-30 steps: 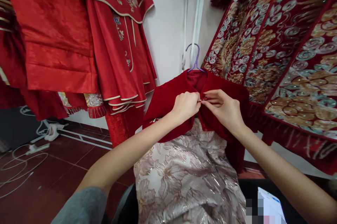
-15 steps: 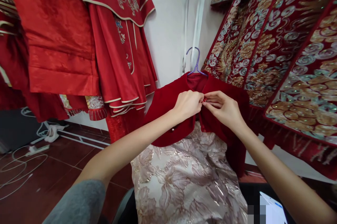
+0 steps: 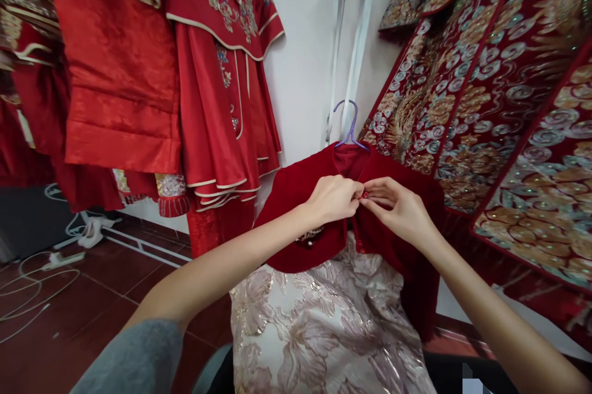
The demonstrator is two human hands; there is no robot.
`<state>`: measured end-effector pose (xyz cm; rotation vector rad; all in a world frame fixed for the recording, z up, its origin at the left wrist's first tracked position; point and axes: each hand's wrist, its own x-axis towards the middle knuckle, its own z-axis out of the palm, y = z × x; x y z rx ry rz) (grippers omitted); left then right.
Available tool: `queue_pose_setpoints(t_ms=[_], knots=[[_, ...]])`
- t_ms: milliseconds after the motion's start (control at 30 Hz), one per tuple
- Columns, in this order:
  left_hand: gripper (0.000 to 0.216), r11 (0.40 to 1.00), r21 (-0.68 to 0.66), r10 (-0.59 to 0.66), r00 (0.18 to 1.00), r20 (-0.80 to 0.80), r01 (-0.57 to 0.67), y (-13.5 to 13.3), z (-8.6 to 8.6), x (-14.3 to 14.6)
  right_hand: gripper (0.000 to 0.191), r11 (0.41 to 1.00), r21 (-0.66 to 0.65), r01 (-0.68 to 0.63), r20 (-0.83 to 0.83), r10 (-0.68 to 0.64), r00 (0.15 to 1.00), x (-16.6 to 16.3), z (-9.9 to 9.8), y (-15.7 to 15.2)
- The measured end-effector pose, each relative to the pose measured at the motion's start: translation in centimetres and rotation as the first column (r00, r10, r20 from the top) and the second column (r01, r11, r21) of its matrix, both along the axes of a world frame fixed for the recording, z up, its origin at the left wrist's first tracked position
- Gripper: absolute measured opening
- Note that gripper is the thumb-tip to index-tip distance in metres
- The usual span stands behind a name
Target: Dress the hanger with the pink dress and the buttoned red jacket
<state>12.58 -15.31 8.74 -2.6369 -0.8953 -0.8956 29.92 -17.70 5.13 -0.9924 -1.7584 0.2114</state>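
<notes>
A dark red velvet jacket [image 3: 300, 181] hangs on a purple hanger [image 3: 352, 129], over a pale floral brocade garment [image 3: 296, 332] with a metallic sheen. At the jacket's front opening, just below the neckline, my left hand [image 3: 333, 198] is closed in a pinch on one front edge. Facing it, my right hand [image 3: 398, 204] pinches the other edge between thumb and fingers. A small red button-like piece [image 3: 365, 195] shows between the fingertips; its fastening is hidden. Below my left forearm, part of a beaded ornament [image 3: 311, 237] shows on the jacket.
Red garments with cream piping [image 3: 222, 104] hang at left. A heavily embroidered red and gold garment [image 3: 485, 104] hangs at right. White metal poles [image 3: 356, 42] rise behind the hanger. On the tiled floor lie a power strip [image 3: 62, 260] and white cables [image 3: 37, 280].
The whole view has shifted, so the jacket and hands sit slightly lower and further right. More of the beaded ornament shows beneath my left forearm. Both hands keep their pinch at the jacket front.
</notes>
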Motion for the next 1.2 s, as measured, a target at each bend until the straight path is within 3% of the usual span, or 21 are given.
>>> queue_pose_setpoints(t_ms=[467,733,967,1200], knots=[[0.010,0.987,-0.072,-0.144,0.990,0.009,0.144,1.8,0.1,-0.4,0.027,0.999,-0.010,-0.051,0.008,0.051,0.999,0.3,-0.6,1.4],[0.014,0.998,-0.039,-0.044,0.998,-0.042,0.042,1.2,-1.1,-0.4,0.036,0.992,-0.074,-0.098,-0.015,0.097,0.995,1.0,-0.4,1.6],[0.019,0.996,-0.046,-0.075,0.997,0.015,0.076,1.1,-1.6,-0.9,0.047,0.982,-0.091,-0.165,-0.165,0.148,0.975,1.0,-0.4,1.9],[0.021,1.000,0.004,0.018,0.999,-0.032,-0.018,1.4,-2.0,0.2,0.046,0.973,-0.141,-0.182,-0.261,0.141,0.955,1.4,-1.4,3.0]])
